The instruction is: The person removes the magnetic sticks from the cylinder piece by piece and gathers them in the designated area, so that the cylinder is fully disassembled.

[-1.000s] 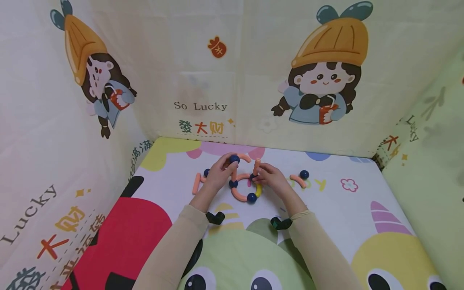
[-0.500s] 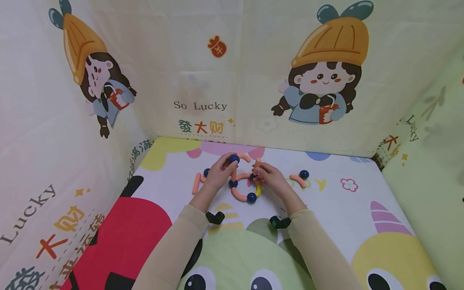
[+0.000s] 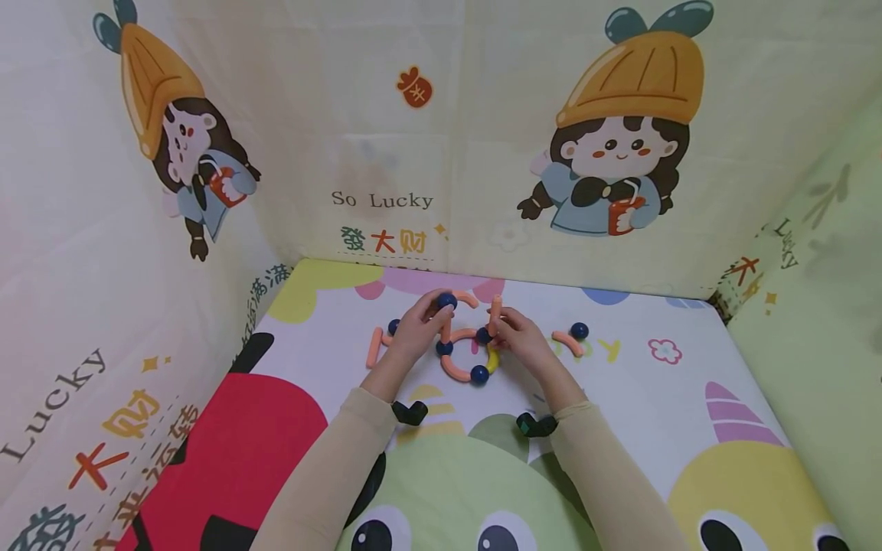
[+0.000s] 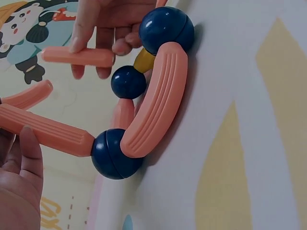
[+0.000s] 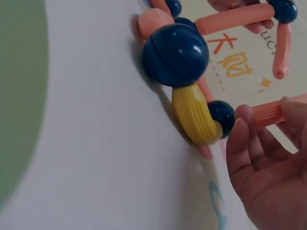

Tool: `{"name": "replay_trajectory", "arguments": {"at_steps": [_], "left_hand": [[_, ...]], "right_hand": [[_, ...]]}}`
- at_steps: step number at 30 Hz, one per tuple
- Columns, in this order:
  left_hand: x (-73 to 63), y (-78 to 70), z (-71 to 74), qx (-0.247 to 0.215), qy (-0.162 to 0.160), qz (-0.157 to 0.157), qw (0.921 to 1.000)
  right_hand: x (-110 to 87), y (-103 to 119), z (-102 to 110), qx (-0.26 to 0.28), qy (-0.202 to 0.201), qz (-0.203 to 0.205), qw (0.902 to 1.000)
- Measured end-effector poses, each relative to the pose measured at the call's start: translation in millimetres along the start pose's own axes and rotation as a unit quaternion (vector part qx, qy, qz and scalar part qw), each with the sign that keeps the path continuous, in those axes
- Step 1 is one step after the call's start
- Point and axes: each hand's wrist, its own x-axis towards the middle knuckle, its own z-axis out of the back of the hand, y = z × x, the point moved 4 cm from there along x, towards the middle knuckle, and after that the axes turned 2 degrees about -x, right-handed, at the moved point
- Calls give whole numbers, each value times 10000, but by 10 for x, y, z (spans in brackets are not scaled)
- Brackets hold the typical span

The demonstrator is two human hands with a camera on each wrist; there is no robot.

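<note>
A ring of curved orange magnetic rods, one yellow curved rod (image 3: 492, 360) and several dark blue balls lies on the patterned mat. My left hand (image 3: 418, 329) holds an upright straight orange rod (image 4: 48, 130) that rises from the ring's left ball (image 3: 444, 348). This rod carries a blue ball (image 3: 446, 301) on top, from which a curved orange rod (image 3: 466, 298) sticks out. Between thumb and fingers, my right hand (image 3: 520, 335) pinches another straight orange rod (image 5: 268, 113) beside the ring's right ball (image 4: 128, 82). In the left wrist view, a small gap separates them.
Left of the ring lie a straight orange rod (image 3: 374, 348) and a blue ball (image 3: 393, 327), partly behind my left hand. Off to the right are a curved orange rod (image 3: 567, 343) and a blue ball (image 3: 579, 330). Printed cloth walls (image 3: 482, 229) stand behind and beside the mat.
The rod in my right hand has shifted slightly right and up, and the ring's right ball shows more fully. My left hand and its rod stay nearly still.
</note>
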Motion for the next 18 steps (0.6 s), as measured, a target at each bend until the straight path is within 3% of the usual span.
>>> {"name": "replay_trajectory", "arguments": {"at_steps": [11,18], "left_hand": [[9,-10,-5,75,20,73,9999],[15,-2,7,118,15,16,9999]], "right_hand": [[-221,-86,465,-423,-366,-139,9983],[-383,-271,851,-540,-900,148,9944]]}}
